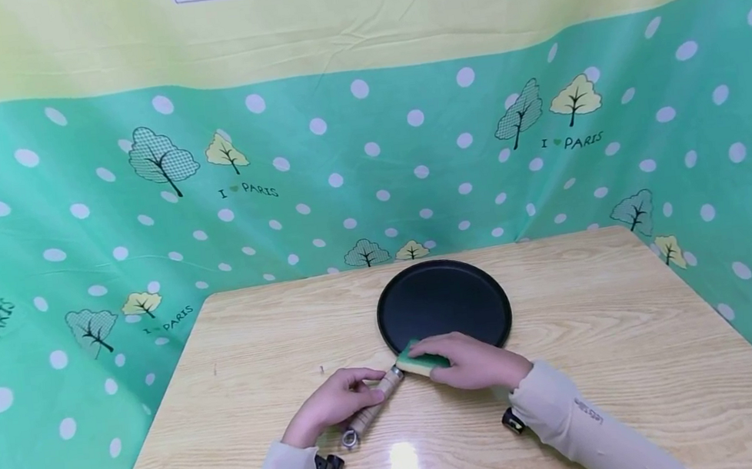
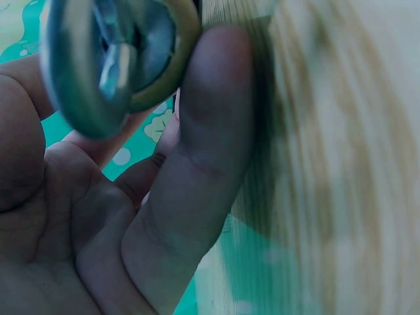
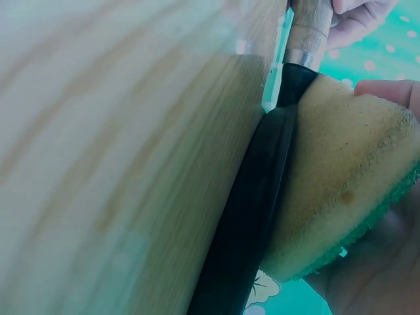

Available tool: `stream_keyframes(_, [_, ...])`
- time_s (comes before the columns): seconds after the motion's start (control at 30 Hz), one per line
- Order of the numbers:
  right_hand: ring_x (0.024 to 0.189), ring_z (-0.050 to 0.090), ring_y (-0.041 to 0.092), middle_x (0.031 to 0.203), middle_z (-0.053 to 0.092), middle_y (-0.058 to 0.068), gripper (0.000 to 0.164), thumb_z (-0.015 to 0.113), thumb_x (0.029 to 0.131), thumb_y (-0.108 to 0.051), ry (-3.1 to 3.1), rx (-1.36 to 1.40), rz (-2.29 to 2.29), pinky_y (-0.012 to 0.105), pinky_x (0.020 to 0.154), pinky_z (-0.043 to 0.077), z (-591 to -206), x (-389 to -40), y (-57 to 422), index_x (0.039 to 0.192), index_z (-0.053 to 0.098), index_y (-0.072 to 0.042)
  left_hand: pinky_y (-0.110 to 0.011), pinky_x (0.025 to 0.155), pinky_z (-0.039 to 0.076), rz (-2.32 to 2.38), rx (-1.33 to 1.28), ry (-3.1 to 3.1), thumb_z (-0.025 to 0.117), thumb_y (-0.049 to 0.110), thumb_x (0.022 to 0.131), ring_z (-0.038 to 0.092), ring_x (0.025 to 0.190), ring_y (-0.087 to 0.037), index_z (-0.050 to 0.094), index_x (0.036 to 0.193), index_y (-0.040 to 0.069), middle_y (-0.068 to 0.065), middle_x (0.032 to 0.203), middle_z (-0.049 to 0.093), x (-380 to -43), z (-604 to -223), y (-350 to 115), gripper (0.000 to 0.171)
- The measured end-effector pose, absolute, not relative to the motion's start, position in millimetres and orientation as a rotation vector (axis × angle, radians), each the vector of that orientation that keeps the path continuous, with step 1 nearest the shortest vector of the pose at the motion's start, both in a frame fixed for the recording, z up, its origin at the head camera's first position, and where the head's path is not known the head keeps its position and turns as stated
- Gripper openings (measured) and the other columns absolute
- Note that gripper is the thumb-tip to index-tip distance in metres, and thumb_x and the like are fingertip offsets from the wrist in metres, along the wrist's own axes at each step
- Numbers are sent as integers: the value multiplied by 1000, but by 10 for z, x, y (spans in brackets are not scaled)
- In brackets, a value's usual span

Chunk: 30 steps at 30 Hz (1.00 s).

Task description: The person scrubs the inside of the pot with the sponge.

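A round black frying pan [image 1: 442,296] lies flat on the table, its wooden handle [image 1: 369,415] pointing toward the near left. My left hand [image 1: 339,401] holds that handle between thumb and fingers; the metal hanging ring [image 2: 85,72] at its end shows large in the left wrist view. In my right hand [image 1: 467,359] is a sponge [image 1: 415,364] with a green top layer and a yellow underside. The sponge [image 3: 348,164] sits against the pan's rim [image 3: 246,203], close to where the handle joins, yellow side toward the pan.
The light wood table [image 1: 276,339] carries the pan near its middle. A green and yellow patterned cloth [image 1: 366,150] hangs behind and at both sides of the table. Each wrist wears a small black camera, such as the left one [image 1: 330,468].
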State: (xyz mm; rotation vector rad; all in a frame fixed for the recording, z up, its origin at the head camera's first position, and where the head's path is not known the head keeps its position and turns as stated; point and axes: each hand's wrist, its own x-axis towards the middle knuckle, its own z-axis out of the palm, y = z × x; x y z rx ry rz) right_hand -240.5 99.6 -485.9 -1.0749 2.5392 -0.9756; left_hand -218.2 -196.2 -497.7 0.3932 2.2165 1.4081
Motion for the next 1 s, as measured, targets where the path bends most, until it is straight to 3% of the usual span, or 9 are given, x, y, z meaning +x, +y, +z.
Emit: stream_keyframes(1.0, [143, 51, 27, 149, 60, 9, 43, 59, 103, -6, 2529, -1100, -1010, 49, 115, 43, -4887, -2486, 846, 145, 64, -9, -22, 51, 36, 1410, 417, 2208, 71, 15, 102, 42, 58, -10, 64, 140, -5, -3, 83, 59, -2205, -4996, -1957, 44])
